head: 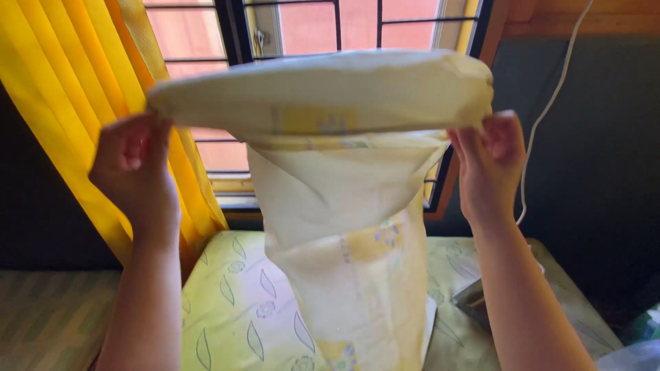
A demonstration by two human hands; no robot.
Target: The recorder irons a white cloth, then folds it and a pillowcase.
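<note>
Far left: yellow curtain [75, 89] hanging beside barred window [309, 27], dark wall below

Left hand [134, 172] raised, fingers closed on left end of pillowcase [323, 93], pinching the hem

Pillowcase pale cream with faint yellow and purple flower print, mouth stretched wide between both hands, top edge running roughly level left to right across the view, slightly blurred

Below the stretched mouth, rest of case dropping straight down, stuffed with pillow [357, 288], long axis upright, bottom end out of view at lower edge, seemingly resting on bed

Under it: bed sheet [234, 302], yellow-green with leaf outlines, flat

Right hand [491, 165] raised at same height, clamped on right end of the hem, thumb side toward camera

Hands well apart, one at each end of the opening, both equally near the cloth, neither nearer than the other; pillow hanging centred between and below them

Far right: white cord [550, 103] dangling down dark wall, just beside right wrist, not touching as far as visible

Lower right corner: grey object on bed, too unclear to name
</note>
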